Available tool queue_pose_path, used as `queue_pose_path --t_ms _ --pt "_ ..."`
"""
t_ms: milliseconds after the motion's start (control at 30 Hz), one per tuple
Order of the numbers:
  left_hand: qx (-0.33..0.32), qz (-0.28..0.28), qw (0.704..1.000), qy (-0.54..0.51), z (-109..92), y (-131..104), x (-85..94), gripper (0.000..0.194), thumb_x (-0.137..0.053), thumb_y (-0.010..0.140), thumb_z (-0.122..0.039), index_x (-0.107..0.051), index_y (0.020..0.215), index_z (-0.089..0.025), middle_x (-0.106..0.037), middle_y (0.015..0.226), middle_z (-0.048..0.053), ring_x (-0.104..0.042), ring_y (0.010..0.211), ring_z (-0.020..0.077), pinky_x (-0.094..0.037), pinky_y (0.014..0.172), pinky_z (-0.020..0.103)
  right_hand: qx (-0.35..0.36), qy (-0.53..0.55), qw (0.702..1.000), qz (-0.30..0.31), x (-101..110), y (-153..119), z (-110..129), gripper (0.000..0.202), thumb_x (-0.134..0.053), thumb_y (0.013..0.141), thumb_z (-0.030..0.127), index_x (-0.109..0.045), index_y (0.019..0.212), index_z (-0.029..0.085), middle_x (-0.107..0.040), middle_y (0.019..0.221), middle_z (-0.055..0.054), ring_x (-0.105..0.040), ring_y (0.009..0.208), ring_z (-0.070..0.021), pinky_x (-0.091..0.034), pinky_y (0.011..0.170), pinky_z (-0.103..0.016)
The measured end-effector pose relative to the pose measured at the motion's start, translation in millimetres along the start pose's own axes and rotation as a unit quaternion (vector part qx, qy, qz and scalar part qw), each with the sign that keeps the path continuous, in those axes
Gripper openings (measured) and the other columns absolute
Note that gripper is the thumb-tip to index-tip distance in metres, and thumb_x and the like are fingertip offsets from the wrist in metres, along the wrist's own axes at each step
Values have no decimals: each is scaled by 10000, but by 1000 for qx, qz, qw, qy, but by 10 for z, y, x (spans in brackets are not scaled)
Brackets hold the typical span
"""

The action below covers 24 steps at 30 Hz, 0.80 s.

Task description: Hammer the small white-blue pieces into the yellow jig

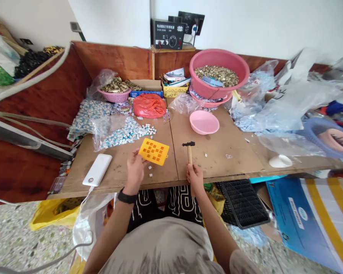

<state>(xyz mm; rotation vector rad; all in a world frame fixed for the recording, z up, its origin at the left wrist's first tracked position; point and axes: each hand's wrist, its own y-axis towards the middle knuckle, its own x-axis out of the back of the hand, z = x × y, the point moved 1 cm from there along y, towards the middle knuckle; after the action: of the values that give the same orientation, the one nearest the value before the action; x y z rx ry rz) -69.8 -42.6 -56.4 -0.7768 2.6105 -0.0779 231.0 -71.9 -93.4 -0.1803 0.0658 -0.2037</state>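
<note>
As I look down from the head view, my left hand (135, 167) grips the tray (165, 150) by its left edge, at the near left of the table (217, 163); whether it touches the top I cannot tell. It looks like thin plastic, so I judge it light, fairly stiff and slightly slippery, best taken by the rim, clear of the holes. Right of it, my right hand (194, 175) is wrapped round the hammer (189, 155), low on the pale handle; it should feel top-heavy, tough and secure there.
</note>
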Motion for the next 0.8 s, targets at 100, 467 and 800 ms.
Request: queue_pose_path --t_ms 100,467,800 --pt "10 25 1000 16 249 -241 -394 444 -821 830 -388 -632 1206 -248 -723 1336 112 -796 1131 263 -702 809 361 -40 74 996 -22 15 28 21 669 -869 829 844 -702 1081 248 -519 703 88 -358 464 -78 -278 383 -213" --pt "-125 159 957 206 360 -182 -718 273 -677 1049 -391 -721 1270 -237 -800 1271 127 -786 1159 266 -635 1051 423 -79 126 989 -14 65 122 70 642 -916 799 781 -683 1089 257 -526 712 98 -380 456 -62 -284 376 -185" --pt "-227 492 739 399 153 105 -1473 292 -706 1010 -353 -861 1244 -275 -852 1285 138 -768 1228 339 -560 1205 501 -99 137 986 -8 196 106 216 622 -887 805 775 -663 1076 261 -485 711 92 -342 477 -81 -265 409 -211"
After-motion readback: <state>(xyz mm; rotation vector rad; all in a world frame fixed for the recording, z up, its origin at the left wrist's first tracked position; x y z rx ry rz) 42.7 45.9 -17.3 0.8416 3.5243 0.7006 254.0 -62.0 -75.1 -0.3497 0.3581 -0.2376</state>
